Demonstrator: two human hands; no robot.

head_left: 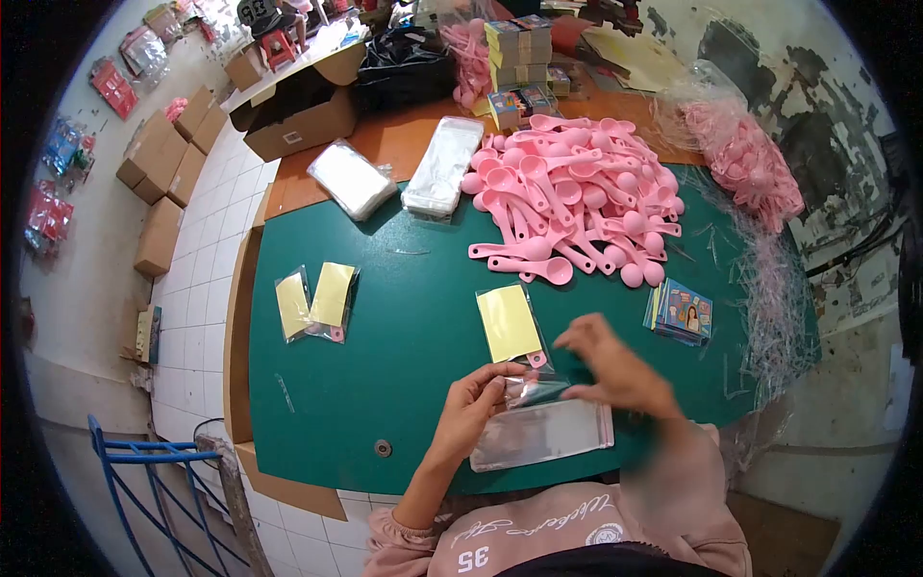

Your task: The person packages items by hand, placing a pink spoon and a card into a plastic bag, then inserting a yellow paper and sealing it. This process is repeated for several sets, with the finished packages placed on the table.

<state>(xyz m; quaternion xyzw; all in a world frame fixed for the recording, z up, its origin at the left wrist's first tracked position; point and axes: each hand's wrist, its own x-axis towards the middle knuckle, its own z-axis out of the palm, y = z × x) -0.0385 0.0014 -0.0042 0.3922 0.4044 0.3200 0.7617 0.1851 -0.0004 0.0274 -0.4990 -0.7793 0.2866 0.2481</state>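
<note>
My left hand (465,412) pinches the clear flap end of a plastic bag (534,388). Inside that bag are a yellow card (510,324) and a pink measuring spoon, whose handle end (536,360) shows below the card. My right hand (623,370) is just right of the bag, its thumb and fingers apart, slightly blurred, with nothing visible in it. Below both hands lies a stack of flat clear bags (548,438) near the table's front edge. A big heap of pink spoons (577,188) covers the table beyond the bag.
Printed cards (683,310) are stacked at right. Two packed bags (329,296) overlap at left on the green table (385,375). Bundles of clear bags (442,168), a cardboard box (303,120) and stacked cards (519,58) stand behind. Plastic scraps (769,317) line the right edge.
</note>
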